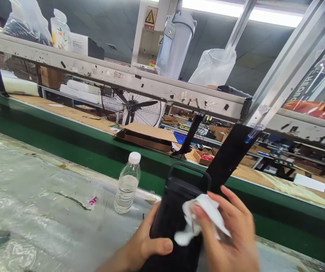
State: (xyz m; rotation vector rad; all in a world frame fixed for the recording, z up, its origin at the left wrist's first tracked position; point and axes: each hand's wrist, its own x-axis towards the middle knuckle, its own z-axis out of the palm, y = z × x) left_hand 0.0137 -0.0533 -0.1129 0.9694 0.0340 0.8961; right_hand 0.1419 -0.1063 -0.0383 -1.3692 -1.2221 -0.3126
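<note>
A black box-shaped object [176, 211] with a loop handle on top is tilted at the lower middle. My left hand [148, 241] grips its left side, the thumb lying across the front face. In my right hand [230, 230] is a crumpled white cloth or tissue [204, 215], pinched between thumb and fingers and held against the front of the black object. Just left of the black object stands a clear bottle [126, 189] with a white cap, partly filled with clear liquid.
Beyond the plastic-covered table [51, 196] runs a green belt [91, 158]. An open cardboard box [148, 136] and a fan [132, 107] are behind it. Overhead, a metal shelf [108, 75] holds a grey tumbler [176, 45] and bags. A black post [227, 158] rises at right.
</note>
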